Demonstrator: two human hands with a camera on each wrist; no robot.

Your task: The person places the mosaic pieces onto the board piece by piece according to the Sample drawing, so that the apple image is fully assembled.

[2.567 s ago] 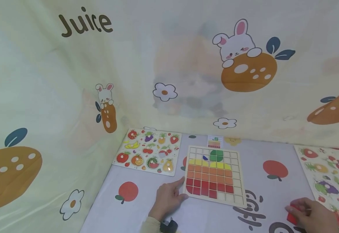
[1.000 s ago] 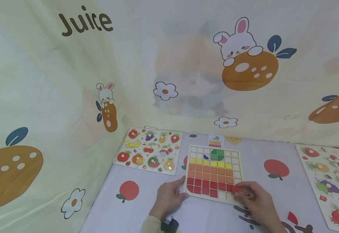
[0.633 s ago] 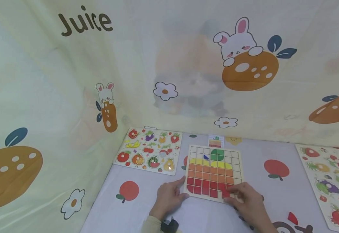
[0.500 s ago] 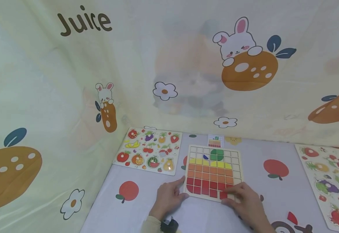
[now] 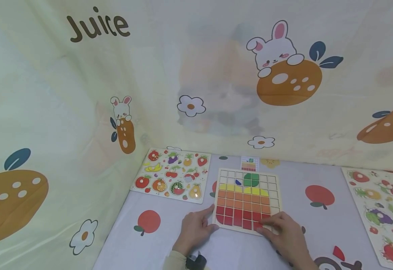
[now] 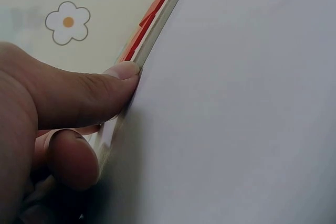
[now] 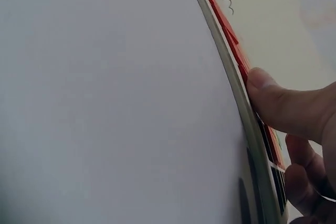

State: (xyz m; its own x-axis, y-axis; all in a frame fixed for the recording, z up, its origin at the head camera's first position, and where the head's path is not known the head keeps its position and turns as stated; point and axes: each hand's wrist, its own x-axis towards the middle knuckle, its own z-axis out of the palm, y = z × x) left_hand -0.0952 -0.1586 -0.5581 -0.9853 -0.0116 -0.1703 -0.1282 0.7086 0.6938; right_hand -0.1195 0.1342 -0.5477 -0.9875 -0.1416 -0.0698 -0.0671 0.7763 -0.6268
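Observation:
A wooden grid board [image 5: 273,186] lies on the cloth, filled with red, orange, yellow and green pieces plus a small blue one. At its near left corner my left hand [image 5: 193,230] grips the edge between thumb and index finger; the left wrist view has the thumb [image 6: 100,95] against the rim. My right hand [image 5: 285,234] holds a red block [image 5: 257,225] down in the bottom row, right of the other red pieces. Its fingers partly cover that block and nearby cells. In the right wrist view the thumb [image 7: 286,106] touches the red pieces at the board's near edge.
A pattern card [image 5: 249,164] lies behind the board. One fruit puzzle board [image 5: 205,180] is at the back left, another [image 5: 354,187] at the right. A loose red quarter-round piece [image 5: 338,253] lies on the cloth at the front right. Printed fabric walls stand behind and left.
My right hand has brought the red block from the right side onto the board and slid it left into the bottom row. My left hand stays at the corner.

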